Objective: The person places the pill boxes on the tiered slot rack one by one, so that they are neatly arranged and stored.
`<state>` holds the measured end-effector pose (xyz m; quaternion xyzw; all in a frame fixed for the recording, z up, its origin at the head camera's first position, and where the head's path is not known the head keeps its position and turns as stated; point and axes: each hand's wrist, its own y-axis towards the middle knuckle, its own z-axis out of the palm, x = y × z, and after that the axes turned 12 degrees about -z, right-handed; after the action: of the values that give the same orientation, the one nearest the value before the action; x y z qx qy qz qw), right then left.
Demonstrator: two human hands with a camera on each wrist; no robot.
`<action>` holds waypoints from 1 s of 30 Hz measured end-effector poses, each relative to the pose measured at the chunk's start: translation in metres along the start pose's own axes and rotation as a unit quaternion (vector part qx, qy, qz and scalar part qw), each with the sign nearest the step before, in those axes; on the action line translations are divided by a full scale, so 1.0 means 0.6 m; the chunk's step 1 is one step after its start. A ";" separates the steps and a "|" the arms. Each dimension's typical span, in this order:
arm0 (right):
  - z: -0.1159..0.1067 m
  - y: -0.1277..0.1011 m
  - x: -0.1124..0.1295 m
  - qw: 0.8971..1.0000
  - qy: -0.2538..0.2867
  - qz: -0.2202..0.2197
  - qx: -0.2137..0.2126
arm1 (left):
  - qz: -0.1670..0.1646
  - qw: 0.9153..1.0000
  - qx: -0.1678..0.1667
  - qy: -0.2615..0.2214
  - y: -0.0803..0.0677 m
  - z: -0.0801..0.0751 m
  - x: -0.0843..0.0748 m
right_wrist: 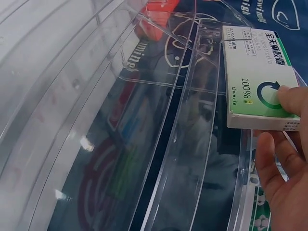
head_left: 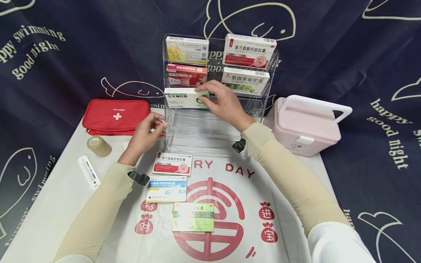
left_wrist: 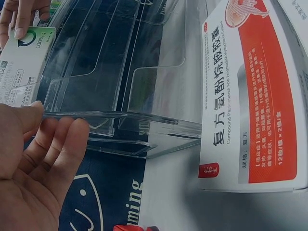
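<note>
My right hand (head_left: pixel 225 104) pinches a white and green medicine box (head_left: pixel 184 98) at its right end. In the right wrist view, the thumb lies on the front of the box and the fingers are behind and below it. The box sits in the third row, left column, of a clear acrylic display rack (head_left: pixel 197 140). My left hand (head_left: pixel 147 133) grips the left side edge of the rack, thumb in front, as the left wrist view shows. Above the box stand a red medicine box (head_left: pixel 187 75) and a yellow and white one (head_left: pixel 187 51).
Red-white (head_left: pixel 172 164), blue-white (head_left: pixel 166 189) and green (head_left: pixel 193 217) medicine boxes lie before the rack. Two more boxes fill its upper right. Left are a red first-aid pouch (head_left: pixel 115 115), tan bandage roll (head_left: pixel 99 146) and white thermometer (head_left: pixel 89 172); right, a pink case (head_left: pixel 304 126).
</note>
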<state>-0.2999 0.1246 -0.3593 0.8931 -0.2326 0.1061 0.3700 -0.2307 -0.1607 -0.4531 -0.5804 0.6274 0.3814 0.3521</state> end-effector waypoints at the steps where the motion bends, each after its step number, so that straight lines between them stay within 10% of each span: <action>1: 0.000 -0.001 0.000 1.000 -0.001 0.003 0.001 | -0.001 1.000 0.000 0.000 0.000 0.000 0.000; 30: 0.021 -0.019 -0.009 0.999 -0.031 0.016 0.033 | -0.017 1.000 0.004 0.002 -0.001 0.000 0.000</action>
<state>-0.2987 0.1249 -0.3771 0.9038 -0.2545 0.0921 0.3317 -0.2300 -0.1609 -0.4530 -0.5900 0.6201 0.3716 0.3596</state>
